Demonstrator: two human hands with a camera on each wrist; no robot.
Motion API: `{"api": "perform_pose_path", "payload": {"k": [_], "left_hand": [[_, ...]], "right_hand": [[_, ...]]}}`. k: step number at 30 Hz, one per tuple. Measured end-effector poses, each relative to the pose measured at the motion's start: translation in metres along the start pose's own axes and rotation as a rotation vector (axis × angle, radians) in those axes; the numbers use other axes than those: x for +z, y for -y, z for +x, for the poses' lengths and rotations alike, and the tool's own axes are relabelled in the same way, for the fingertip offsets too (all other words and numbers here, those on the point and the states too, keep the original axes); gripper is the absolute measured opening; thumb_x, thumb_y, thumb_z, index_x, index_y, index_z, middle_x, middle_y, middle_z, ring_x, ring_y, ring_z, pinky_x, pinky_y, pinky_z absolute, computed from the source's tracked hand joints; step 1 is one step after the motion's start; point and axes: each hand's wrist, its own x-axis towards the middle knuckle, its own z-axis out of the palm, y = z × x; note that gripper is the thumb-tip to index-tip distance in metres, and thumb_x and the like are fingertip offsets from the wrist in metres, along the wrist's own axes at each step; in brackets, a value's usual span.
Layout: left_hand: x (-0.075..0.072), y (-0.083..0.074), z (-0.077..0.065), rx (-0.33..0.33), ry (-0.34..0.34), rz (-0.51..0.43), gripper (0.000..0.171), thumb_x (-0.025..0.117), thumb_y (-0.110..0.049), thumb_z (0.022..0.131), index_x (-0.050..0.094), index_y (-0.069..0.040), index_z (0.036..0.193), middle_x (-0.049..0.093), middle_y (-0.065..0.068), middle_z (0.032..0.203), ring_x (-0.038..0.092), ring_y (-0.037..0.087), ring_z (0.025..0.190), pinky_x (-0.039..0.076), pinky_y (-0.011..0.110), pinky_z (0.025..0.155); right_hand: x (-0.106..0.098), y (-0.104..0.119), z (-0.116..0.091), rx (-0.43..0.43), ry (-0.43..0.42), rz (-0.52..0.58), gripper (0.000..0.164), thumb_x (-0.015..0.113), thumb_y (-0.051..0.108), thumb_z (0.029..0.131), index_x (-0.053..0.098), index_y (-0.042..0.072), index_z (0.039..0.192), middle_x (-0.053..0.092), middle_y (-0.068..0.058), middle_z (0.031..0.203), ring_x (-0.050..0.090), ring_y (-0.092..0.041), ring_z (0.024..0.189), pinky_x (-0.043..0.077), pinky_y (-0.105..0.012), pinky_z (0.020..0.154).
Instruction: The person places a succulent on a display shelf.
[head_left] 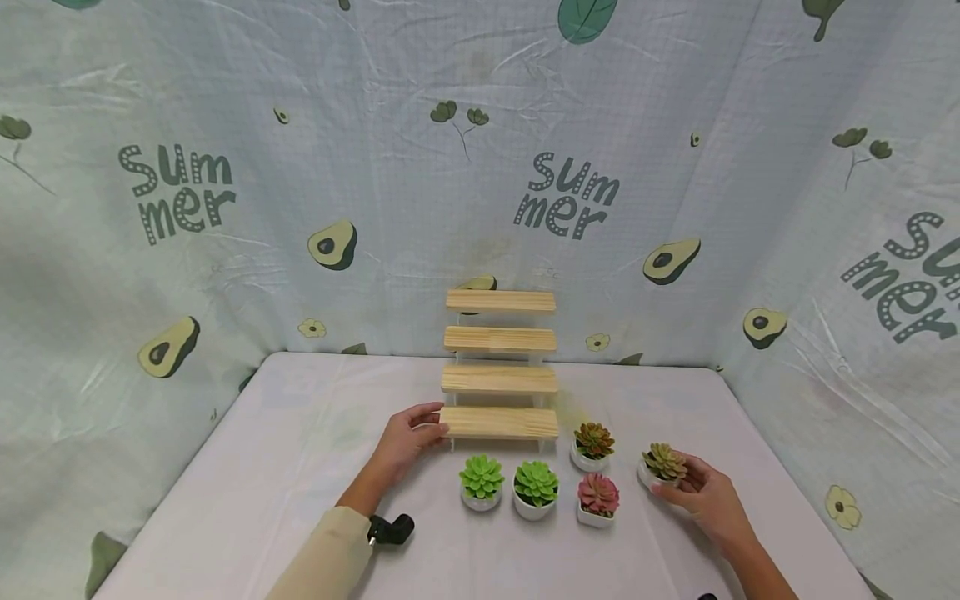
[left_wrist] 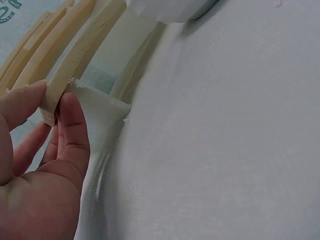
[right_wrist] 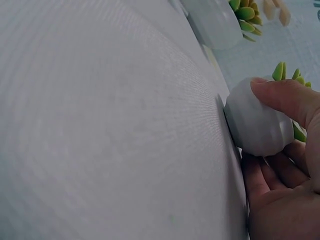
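Right hand (head_left: 708, 502): fingers (right_wrist: 256, 180) clamped on one plant (head_left: 663, 463), which I log well right of the rack (head_left: 499, 380). Left hand (head_left: 408, 440): fingers pinching the left end of the bottom board (head_left: 498, 423), long axis crosswise.

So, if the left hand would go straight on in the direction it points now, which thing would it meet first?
The left hand would likely meet the lowest board of the wooden shelf at once, since it pinches that board's left end. Past that, depth is hard to judge.
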Motion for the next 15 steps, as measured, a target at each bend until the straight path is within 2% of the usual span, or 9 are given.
{"api": "perform_pose_path", "payload": {"k": [8,15], "left_hand": [[0.0002,0.0009,0.0023,0.000,-0.012,0.009,0.047,0.070,0.004,0.090,0.060,0.004,0.137,0.064,0.017,0.114,0.067,0.017,0.091,0.063,0.032,0.083],[0.0004,0.0013,0.0018,0.007,-0.010,0.010,0.048,0.071,0.004,0.090,0.060,0.004,0.137,0.065,0.017,0.114,0.067,0.016,0.091,0.063,0.032,0.082]], "right_hand": [[-0.0021,0.0029,0.0025,0.019,-0.021,0.004,0.090,0.088,0.024,0.082,0.039,-0.004,0.152,0.049,-0.029,0.151,0.056,0.018,0.097,0.054,-0.009,0.082],[-0.0049,0.0084,0.0044,0.010,-0.021,0.032,0.092,0.087,0.027,0.083,0.038,-0.002,0.154,0.044,-0.026,0.156,0.052,0.021,0.100,0.053,-0.008,0.086]]}}
